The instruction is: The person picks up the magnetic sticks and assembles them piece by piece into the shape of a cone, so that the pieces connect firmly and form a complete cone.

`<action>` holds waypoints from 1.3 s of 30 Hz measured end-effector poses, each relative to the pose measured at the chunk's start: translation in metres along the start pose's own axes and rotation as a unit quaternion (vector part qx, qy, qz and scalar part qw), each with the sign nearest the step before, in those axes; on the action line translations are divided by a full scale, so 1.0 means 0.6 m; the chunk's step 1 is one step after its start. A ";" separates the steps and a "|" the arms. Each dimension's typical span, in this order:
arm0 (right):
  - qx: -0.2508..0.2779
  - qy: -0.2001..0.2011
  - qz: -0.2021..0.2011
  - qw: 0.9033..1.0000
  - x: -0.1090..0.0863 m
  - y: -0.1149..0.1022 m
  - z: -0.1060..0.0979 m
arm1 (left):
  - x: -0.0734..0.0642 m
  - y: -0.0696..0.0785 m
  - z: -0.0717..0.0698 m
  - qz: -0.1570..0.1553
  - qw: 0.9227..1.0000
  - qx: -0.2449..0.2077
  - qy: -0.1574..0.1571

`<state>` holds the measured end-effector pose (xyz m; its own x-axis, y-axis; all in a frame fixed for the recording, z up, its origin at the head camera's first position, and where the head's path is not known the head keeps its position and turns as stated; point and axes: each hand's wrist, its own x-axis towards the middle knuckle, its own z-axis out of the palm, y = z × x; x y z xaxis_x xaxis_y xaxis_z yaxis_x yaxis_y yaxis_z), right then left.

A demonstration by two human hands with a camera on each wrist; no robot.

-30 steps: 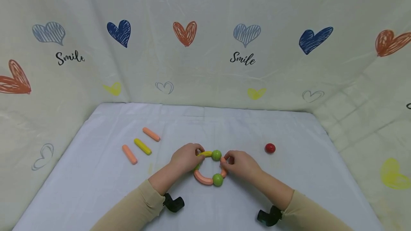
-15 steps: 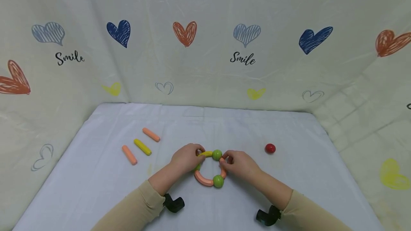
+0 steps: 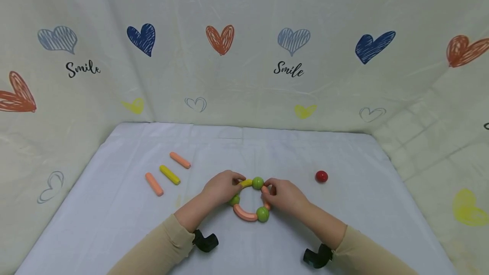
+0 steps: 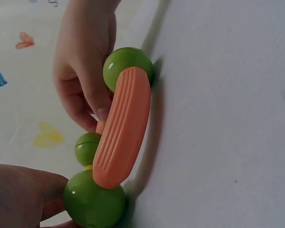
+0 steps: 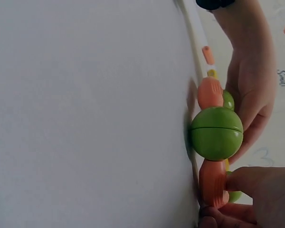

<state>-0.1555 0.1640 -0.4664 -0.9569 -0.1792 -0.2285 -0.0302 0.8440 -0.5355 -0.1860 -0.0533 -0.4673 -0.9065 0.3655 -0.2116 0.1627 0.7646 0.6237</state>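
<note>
A ring of curved rods joined by green balls lies on the table between the two hands. My left hand (image 3: 223, 186) pinches the yellow curved rod (image 3: 247, 183) at the ring's back left. On the right side, my right hand (image 3: 287, 196) grips one orange curved rod (image 5: 212, 183) between thumb and fingers. The other orange curved rod (image 4: 123, 128) spans the front, between the left green ball (image 3: 234, 200) and the front green ball (image 3: 262, 214). A third green ball (image 3: 257, 183) joins the yellow rod at the back. Fingers partly cover both held rods.
Two straight orange rods (image 3: 154, 184) and a straight yellow rod (image 3: 170, 175) lie to the left on the white-covered table (image 3: 114, 224). A red ball (image 3: 321, 176) sits to the right. Behind stands a pale curtain (image 3: 252, 88) printed with hearts.
The ring has turned slightly and its front has shifted a little right. More of the left green ball shows. Both hands keep their hold; the loose rods and red ball stay put.
</note>
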 end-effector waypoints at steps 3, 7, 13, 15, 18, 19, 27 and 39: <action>-0.001 -0.011 -0.006 1.000 0.006 0.001 -0.005 | -0.002 -0.002 -0.001 -0.001 1.000 -0.007 -0.005; -0.002 -0.023 -0.014 1.000 0.016 0.006 -0.012 | -0.004 -0.004 -0.002 0.002 1.000 -0.018 -0.006; -0.007 -0.031 -0.026 0.999 0.035 0.006 -0.019 | -0.006 -0.005 -0.001 -0.006 0.999 -0.034 0.002; -0.007 -0.032 -0.033 0.999 0.042 0.006 -0.020 | -0.007 -0.007 0.000 -0.011 0.999 -0.037 0.007; -0.005 -0.032 -0.043 0.999 0.050 0.007 -0.021 | -0.006 -0.010 0.000 -0.014 0.999 -0.043 0.014; -0.005 -0.033 -0.045 0.998 0.052 0.008 -0.022 | -0.005 -0.011 0.000 -0.013 0.999 -0.043 0.015; 0.024 -0.046 -0.043 0.998 0.053 0.014 -0.031 | -0.004 -0.012 -0.001 -0.009 0.999 -0.045 0.016; 0.103 -0.084 -0.031 0.991 0.045 0.034 -0.048 | 0.000 -0.010 -0.004 -0.011 0.999 -0.040 0.012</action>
<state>-0.1902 0.1908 -0.4603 -0.8929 -0.3239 -0.3127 -0.0116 0.7108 -0.7033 -0.1876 -0.0590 -0.4694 -0.9189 0.3347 -0.2086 0.1110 0.7271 0.6775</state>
